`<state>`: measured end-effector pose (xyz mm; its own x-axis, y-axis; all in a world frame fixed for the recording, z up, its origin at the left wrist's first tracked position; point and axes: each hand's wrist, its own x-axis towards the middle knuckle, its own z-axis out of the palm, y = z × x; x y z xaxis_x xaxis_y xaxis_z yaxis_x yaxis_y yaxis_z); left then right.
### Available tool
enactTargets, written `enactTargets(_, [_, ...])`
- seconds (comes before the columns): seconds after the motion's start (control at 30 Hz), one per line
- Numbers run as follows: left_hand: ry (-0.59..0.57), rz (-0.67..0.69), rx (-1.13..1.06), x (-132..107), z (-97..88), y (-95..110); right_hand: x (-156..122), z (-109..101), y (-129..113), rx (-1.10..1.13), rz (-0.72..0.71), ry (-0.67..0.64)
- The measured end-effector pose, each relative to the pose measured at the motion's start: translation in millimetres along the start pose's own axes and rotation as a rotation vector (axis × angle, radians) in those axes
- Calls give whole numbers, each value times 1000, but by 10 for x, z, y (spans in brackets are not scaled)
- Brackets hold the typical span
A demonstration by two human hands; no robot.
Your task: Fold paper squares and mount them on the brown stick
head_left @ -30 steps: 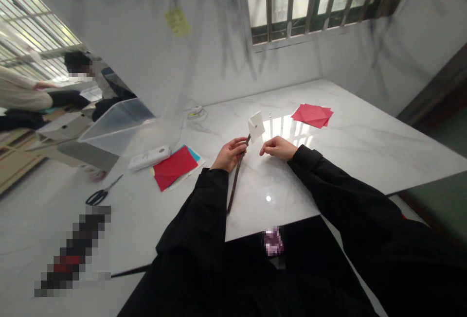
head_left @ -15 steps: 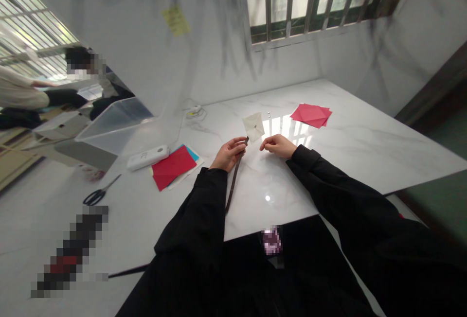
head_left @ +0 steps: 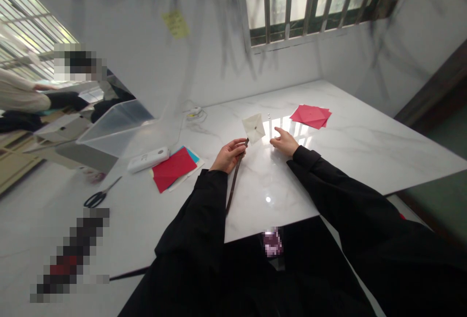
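My left hand [head_left: 228, 154] is closed around a thin dark stick [head_left: 232, 188] that slants down toward the table edge. A small white folded paper square [head_left: 253, 128] is fixed at the stick's top end, with a dark pin at its centre. My right hand [head_left: 284, 141] hovers just right of the paper, palm down, with the index finger stretched out toward some tiny pale pieces [head_left: 269, 114] on the white marble table [head_left: 357, 147]. It holds nothing that I can see.
A stack of red paper sheets [head_left: 311, 114] lies at the back right. Red and blue sheets [head_left: 174, 166], a white remote-like device [head_left: 148, 158], black scissors [head_left: 98, 195] and a clear plastic bin [head_left: 120, 125] sit to the left. Other people are far left.
My right hand left the paper, moved away to the right and opened its fingers. The paper square on the stick has turned slightly. My left hand stays put.
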<state>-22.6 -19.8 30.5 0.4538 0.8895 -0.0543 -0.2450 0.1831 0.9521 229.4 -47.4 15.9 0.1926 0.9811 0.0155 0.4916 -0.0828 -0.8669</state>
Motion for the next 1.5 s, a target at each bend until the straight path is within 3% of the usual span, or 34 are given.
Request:
enactTargets(0.07, [-1,-3,-1,2,-2,-2,-18,-13,-27,7,-40,-62])
enactTargets(0.17, [-2,-5,0,9,-4,-8,-30,-28,-53,-48,-137,-287])
enactTargets(0.23, [-2,-1,5,12,-5,-12,-29,-29,-58,-77,-162,-366])
enactTargets(0.47, [6,1,12,7,-7,-7,-15,-3,-44,-53,-145,-273])
enactTargets(0.77, [5,2,24,7,-17,-10,20,34,19,63,20,-52])
enactTargets(0.83, [-1,-3,15,6,-18,-12,6,16,9,94,6,-67])
enactTargets(1.03, [-19,4,12,6,-22,-14,-29,-41,-55,12,-137,-322])
enactTargets(1.3, [-12,-1,-5,0,2,2,-57,-15,-123,123,46,-172])
enactTargets(1.37, [-15,-4,-7,1,-1,0,-83,-22,-141,159,25,-240])
enactTargets(1.5, [-12,-15,-7,9,-19,-10,-135,-18,-163,239,-108,-649])
